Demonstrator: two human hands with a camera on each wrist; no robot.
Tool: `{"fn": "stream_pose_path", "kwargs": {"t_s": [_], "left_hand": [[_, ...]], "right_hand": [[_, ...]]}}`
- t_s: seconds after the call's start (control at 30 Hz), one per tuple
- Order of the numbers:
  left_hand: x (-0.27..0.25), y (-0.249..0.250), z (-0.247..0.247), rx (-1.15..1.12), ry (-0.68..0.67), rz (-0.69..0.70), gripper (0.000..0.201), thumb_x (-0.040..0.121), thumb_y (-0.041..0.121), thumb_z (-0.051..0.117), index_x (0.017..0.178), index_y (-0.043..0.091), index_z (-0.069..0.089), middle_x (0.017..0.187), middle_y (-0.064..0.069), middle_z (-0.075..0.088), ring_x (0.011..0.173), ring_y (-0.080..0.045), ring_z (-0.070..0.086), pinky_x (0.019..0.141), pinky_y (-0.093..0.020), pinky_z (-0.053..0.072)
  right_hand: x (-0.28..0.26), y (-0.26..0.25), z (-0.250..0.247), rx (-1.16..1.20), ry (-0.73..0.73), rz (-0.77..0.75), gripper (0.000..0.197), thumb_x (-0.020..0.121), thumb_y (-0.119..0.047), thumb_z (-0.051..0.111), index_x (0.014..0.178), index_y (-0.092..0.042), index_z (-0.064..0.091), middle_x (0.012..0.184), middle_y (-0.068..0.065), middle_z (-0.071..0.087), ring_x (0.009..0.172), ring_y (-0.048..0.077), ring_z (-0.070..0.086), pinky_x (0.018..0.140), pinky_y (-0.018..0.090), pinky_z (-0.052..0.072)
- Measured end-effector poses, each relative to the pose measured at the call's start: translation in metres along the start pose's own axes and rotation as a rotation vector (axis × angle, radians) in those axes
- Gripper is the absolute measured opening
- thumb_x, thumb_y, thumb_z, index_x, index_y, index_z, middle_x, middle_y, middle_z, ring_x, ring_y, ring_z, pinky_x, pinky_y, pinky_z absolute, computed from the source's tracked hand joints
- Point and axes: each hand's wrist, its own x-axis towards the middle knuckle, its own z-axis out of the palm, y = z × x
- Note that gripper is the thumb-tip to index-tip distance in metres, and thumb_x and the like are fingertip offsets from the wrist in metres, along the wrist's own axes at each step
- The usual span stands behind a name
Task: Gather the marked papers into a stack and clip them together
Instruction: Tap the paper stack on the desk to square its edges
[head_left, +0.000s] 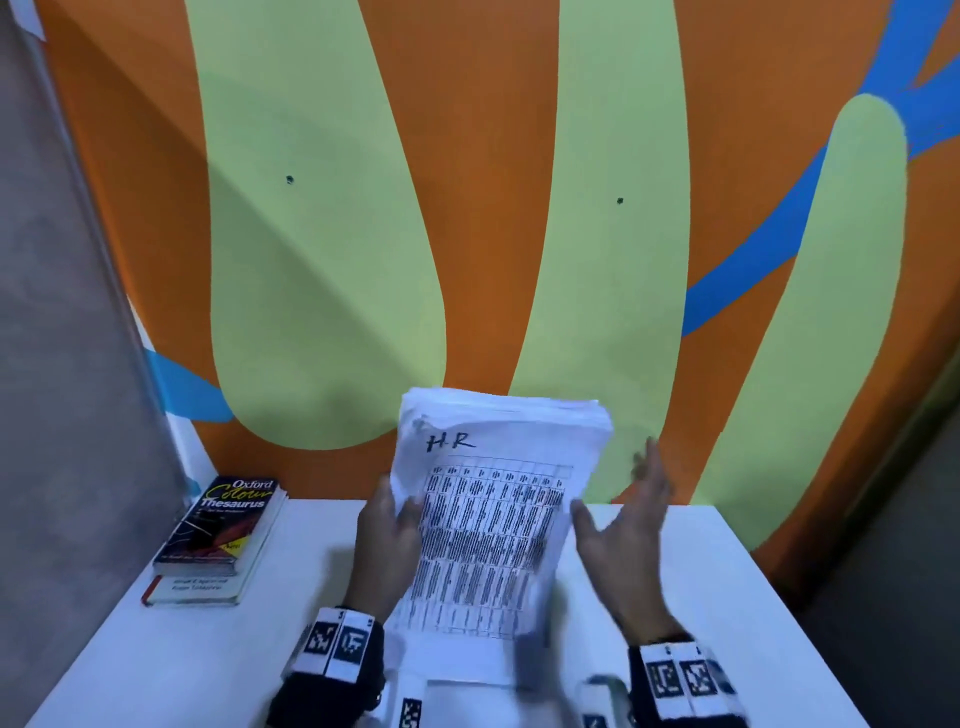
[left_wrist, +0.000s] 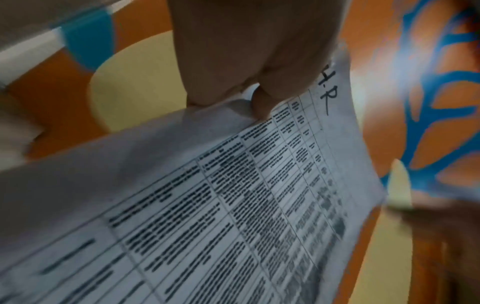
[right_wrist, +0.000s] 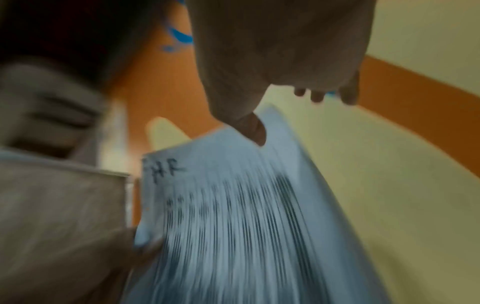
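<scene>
A thick stack of papers (head_left: 493, 519) stands upright over the white table (head_left: 156, 665), its top sheet a printed grid with "H.R" handwritten at the top. My left hand (head_left: 387, 535) grips the stack's left edge. In the left wrist view the thumb (left_wrist: 259, 102) presses on the front sheet (left_wrist: 233, 205) with the fingers behind. My right hand (head_left: 623, 519) is held open with straight, spread fingers just beside the stack's right edge. The blurred right wrist view shows its thumb (right_wrist: 253, 130) at the stack's (right_wrist: 233, 216) upper corner; whether it touches is unclear.
Two books (head_left: 218, 540) lie stacked at the table's back left, a thesaurus on top. A painted orange and green wall (head_left: 467, 208) rises right behind the table. A grey wall (head_left: 62, 364) closes the left side. Bare tabletop (head_left: 753, 597) shows to the right of my hands.
</scene>
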Motion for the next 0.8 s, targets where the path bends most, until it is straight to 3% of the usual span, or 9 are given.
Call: {"fn": "stream_pose_path", "kwargs": {"t_s": [0.07, 0.13, 0.23, 0.3, 0.37, 0.47, 0.53, 0.67, 0.8], "left_hand": [[0.005, 0.013, -0.005, 0.03, -0.07, 0.086, 0.024, 0.093, 0.005, 0.048, 0.114, 0.013, 0.053, 0.093, 0.003, 0.064, 0.078, -0.002, 0.058, 0.072, -0.029, 0.047], [0.01, 0.032, -0.007, 0.111, -0.146, 0.162, 0.032, 0.082, -0.005, 0.049, 0.111, 0.009, 0.055, 0.093, -0.008, 0.065, 0.075, -0.01, 0.06, 0.065, -0.026, 0.051], [0.019, 0.045, -0.006, 0.357, -0.197, 0.339, 0.027, 0.075, 0.002, 0.044, 0.097, 0.015, 0.052, 0.084, -0.001, 0.064, 0.081, -0.025, 0.059, 0.075, -0.046, 0.05], [0.021, 0.046, -0.005, 0.376, -0.223, 0.336, 0.023, 0.08, 0.007, 0.05, 0.093, 0.027, 0.049, 0.087, 0.008, 0.062, 0.087, -0.022, 0.059, 0.078, -0.051, 0.049], [0.018, 0.038, -0.013, 0.357, -0.11, 0.268, 0.025, 0.084, 0.014, 0.063, 0.096, 0.031, 0.05, 0.1, 0.01, 0.056, 0.1, -0.021, 0.055, 0.087, -0.048, 0.048], [0.018, 0.005, -0.042, 0.432, 0.226, 0.131, 0.071, 0.07, 0.024, 0.081, 0.129, 0.019, 0.041, 0.129, -0.01, 0.044, 0.121, -0.031, 0.041, 0.094, -0.05, 0.041], [0.02, -0.018, -0.058, 0.175, 0.191, -0.011, 0.094, 0.063, 0.038, 0.085, 0.138, 0.02, 0.031, 0.137, -0.011, 0.043, 0.126, -0.03, 0.041, 0.097, -0.046, 0.04], [0.021, -0.033, -0.057, -0.318, -0.145, -0.206, 0.057, 0.078, 0.033, 0.073, 0.129, 0.022, 0.051, 0.13, 0.003, 0.06, 0.123, -0.016, 0.053, 0.106, -0.046, 0.039], [0.017, -0.017, -0.043, -0.116, 0.162, -0.082, 0.019, 0.09, 0.015, 0.061, 0.097, -0.002, 0.06, 0.085, -0.002, 0.067, 0.076, -0.016, 0.059, 0.067, -0.013, 0.045]], "right_hand": [[0.029, -0.033, -0.018, -0.235, -0.011, -0.325, 0.097, 0.071, -0.019, 0.075, 0.149, -0.017, 0.016, 0.15, 0.007, 0.025, 0.142, 0.024, 0.02, 0.111, 0.055, 0.028], [0.056, -0.064, -0.026, -0.44, -0.269, -0.398, 0.097, 0.068, -0.023, 0.075, 0.148, -0.025, 0.02, 0.151, 0.002, 0.028, 0.145, 0.024, 0.017, 0.114, 0.055, 0.017], [0.071, -0.074, -0.018, -0.323, -0.569, -0.271, 0.034, 0.076, -0.015, 0.071, 0.108, -0.017, 0.059, 0.104, 0.008, 0.067, 0.097, 0.023, 0.06, 0.087, 0.049, 0.047], [0.069, -0.064, -0.015, -0.158, -0.503, -0.216, 0.008, 0.08, -0.006, 0.067, 0.082, -0.008, 0.06, 0.074, 0.011, 0.066, 0.068, 0.024, 0.056, 0.066, 0.043, 0.049], [0.066, -0.05, -0.021, -0.049, -0.422, -0.195, 0.008, 0.08, -0.002, 0.068, 0.083, -0.009, 0.064, 0.074, 0.006, 0.07, 0.07, 0.023, 0.061, 0.064, 0.037, 0.048], [0.065, -0.024, -0.038, 0.205, -0.343, -0.042, 0.023, 0.08, 0.006, 0.068, 0.09, -0.014, 0.071, 0.075, -0.018, 0.074, 0.071, 0.0, 0.064, 0.067, 0.017, 0.048], [0.063, -0.005, -0.045, 0.301, -0.294, 0.062, 0.025, 0.08, 0.008, 0.067, 0.094, -0.012, 0.07, 0.073, -0.022, 0.073, 0.07, -0.002, 0.063, 0.07, 0.013, 0.049], [0.053, 0.016, -0.042, 0.367, -0.234, 0.147, 0.012, 0.083, 0.006, 0.064, 0.094, 0.0, 0.067, 0.06, -0.021, 0.067, 0.053, -0.007, 0.055, 0.055, 0.011, 0.044], [0.036, 0.012, -0.03, 0.385, -0.105, 0.112, 0.023, 0.087, 0.004, 0.059, 0.08, -0.018, 0.056, 0.054, -0.027, 0.061, 0.051, -0.012, 0.05, 0.054, 0.007, 0.04]]}}
